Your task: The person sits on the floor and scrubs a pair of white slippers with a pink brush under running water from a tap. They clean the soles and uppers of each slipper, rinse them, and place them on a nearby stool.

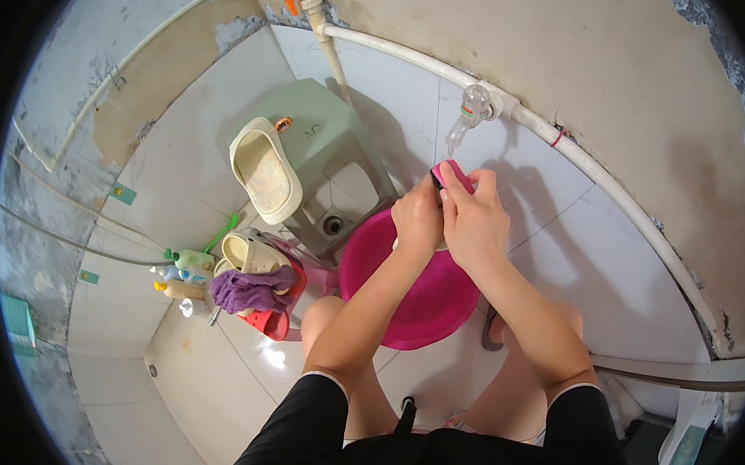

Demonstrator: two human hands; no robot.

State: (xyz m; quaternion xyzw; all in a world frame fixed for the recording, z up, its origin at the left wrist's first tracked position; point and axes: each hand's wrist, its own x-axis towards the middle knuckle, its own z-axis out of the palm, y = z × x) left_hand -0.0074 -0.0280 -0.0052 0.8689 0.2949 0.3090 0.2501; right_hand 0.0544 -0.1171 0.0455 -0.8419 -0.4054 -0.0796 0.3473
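Both my hands are raised together under a clear plastic tap (458, 133) on the wall. My right hand (476, 219) grips a small pink-and-black object (455, 174), possibly a scrubbing brush. My left hand (419, 215) curls against its black side, with the fingertips mostly hidden. The tap's spout ends just above the pink part. Below my wrists a magenta plastic basin (428, 317) rests on the tiled floor. A pale edge shows behind my wrists, too covered to name.
A cream clog (266, 170) leans on an upturned grey-green stool (312, 119). Left of the basin, more clogs (252, 254) and a purple cloth (252, 289) are piled up. Several bottles (194, 260) stand by the left wall. A white pipe (407, 56) runs along the wall.
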